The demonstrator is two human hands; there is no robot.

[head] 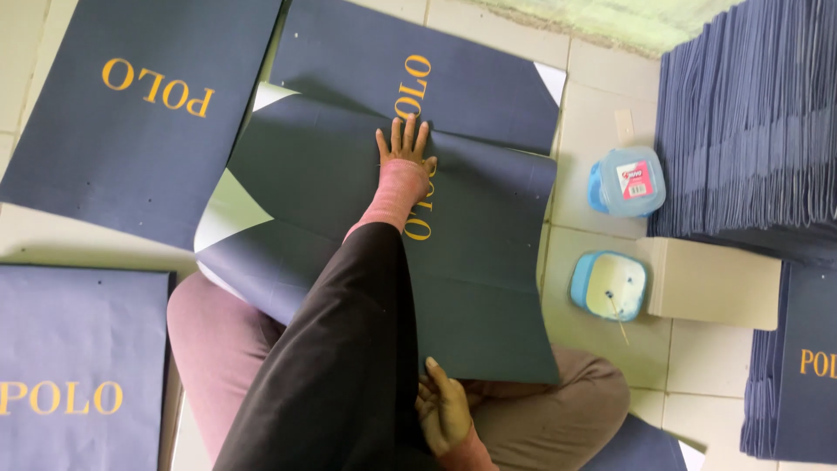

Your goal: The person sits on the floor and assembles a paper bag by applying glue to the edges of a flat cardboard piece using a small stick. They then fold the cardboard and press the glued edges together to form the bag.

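Observation:
A large dark blue paper sheet [471, 288] with gold lettering lies on the tiled floor across my lap, with creases and a white underside showing at its left corner. My left hand [404, 145] reaches out flat, fingers spread, and presses on the sheet's far folded edge. My right hand [443, 406] rests close to my body at the sheet's near edge, fingers curled against the paper. Whether it grips the edge is unclear.
More blue lettered sheets lie at the top left [131, 122], top middle [488, 78] and bottom left [78, 366]. A tall stack of folded blue sheets [750, 131] stands at the right. A lidded blue tub [628, 181], an open tub of white paste [609, 286] and a cream board [711, 281] sit beside it.

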